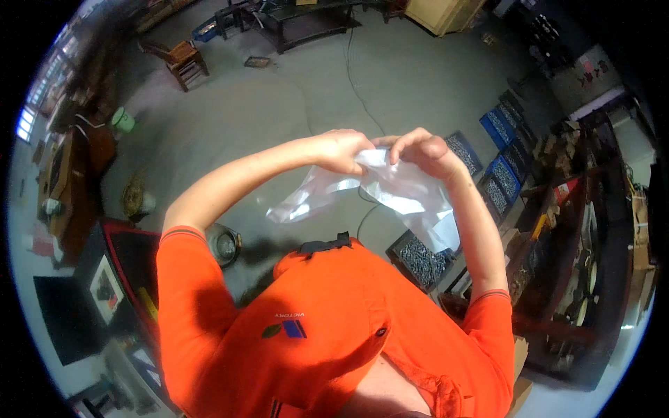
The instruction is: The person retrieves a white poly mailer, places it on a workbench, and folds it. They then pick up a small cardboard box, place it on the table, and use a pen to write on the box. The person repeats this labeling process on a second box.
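Observation:
A thin, translucent whitish plastic bag (398,194) hangs crumpled in front of my chest, catching the light. My left hand (341,152) is closed on its upper edge, with the fist near the middle of the sheet. Close beside it, my right hand (428,155) has curled fingers and pinches the same edge. One loose part of the bag droops to the left below my left forearm, and another falls along my right forearm. Nothing can be made out inside the bag.
Blue crates (500,129) of small metal parts stand on the floor at the right, and a dark tray of parts (420,261) sits nearer. A cluttered rack (557,279) lines the right side. Further off are a wooden chair (185,61), a green bucket (122,120) and a floor cable (352,80).

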